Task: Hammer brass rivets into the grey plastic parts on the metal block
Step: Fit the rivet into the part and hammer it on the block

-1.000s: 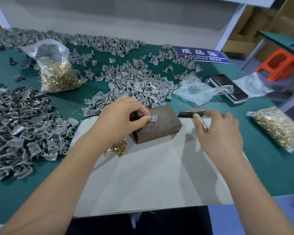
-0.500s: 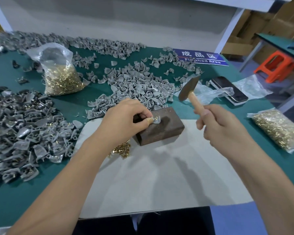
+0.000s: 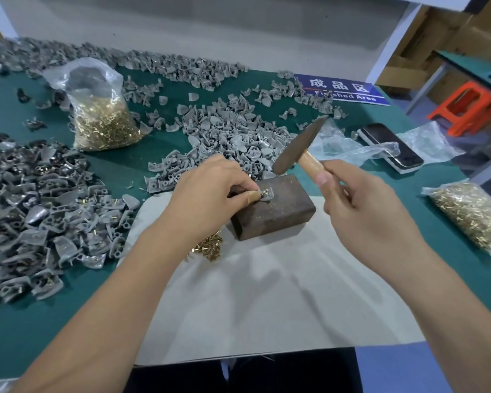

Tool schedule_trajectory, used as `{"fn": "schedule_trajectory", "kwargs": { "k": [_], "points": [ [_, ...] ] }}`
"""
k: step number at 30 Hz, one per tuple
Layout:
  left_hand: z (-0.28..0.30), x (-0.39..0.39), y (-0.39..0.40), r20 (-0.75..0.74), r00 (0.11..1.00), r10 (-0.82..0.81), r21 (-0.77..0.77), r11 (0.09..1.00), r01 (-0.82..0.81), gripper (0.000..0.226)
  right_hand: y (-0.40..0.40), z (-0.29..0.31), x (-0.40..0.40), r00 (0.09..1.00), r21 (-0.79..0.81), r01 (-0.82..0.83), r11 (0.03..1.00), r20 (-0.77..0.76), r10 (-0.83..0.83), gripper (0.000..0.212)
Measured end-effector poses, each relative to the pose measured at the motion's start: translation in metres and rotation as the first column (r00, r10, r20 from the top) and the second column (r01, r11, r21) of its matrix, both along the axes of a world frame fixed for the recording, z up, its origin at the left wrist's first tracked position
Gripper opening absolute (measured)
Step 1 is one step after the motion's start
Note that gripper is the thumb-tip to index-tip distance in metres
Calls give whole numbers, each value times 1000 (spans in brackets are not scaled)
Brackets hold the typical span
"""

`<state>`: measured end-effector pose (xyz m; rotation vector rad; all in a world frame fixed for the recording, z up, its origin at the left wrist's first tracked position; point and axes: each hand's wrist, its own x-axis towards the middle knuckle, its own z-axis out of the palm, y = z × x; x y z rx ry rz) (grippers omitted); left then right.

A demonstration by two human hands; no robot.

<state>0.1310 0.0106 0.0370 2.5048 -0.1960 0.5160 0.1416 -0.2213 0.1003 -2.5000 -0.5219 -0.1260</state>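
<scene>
We picked the hammer [image 3: 298,148] up off the cloth a second ago with our right hand [image 3: 360,211]. Half a second ago its head was raised high. Now it has come down, hanging just above the block's [image 3: 275,211] far edge, close to the rivet [image 3: 265,192].

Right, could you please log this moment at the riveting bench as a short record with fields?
left hand: pinches a grey plastic part with a brass rivet on the metal block
right hand: grips the hammer by its wooden handle, head raised above the block's far edge
block support: white sheet on the green table
loose rivets: small heap left of the block
rivet bags: one far left, one right
phone: far right
</scene>
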Motion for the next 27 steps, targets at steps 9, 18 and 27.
{"fn": "schedule_trajectory", "kwargs": {
  "k": [9, 18, 27],
  "points": [
    [3, -2, -2, -12, 1000, 9, -10, 1000, -9, 9, 7, -3, -8, 1000, -176, 6, 984, 23, -2, 29],
    [2, 0, -2, -9, 1000, 3, -31, 1000, -4, 8, 7, -2, -7, 996, -111, 35, 993, 86, -26, 28],
    [2, -1, -1, 2, 1000, 4, -29, 1000, -4, 6, 8, -6, -10, 998, -80, 49, 996, 51, -45, 27]
  ]
}}
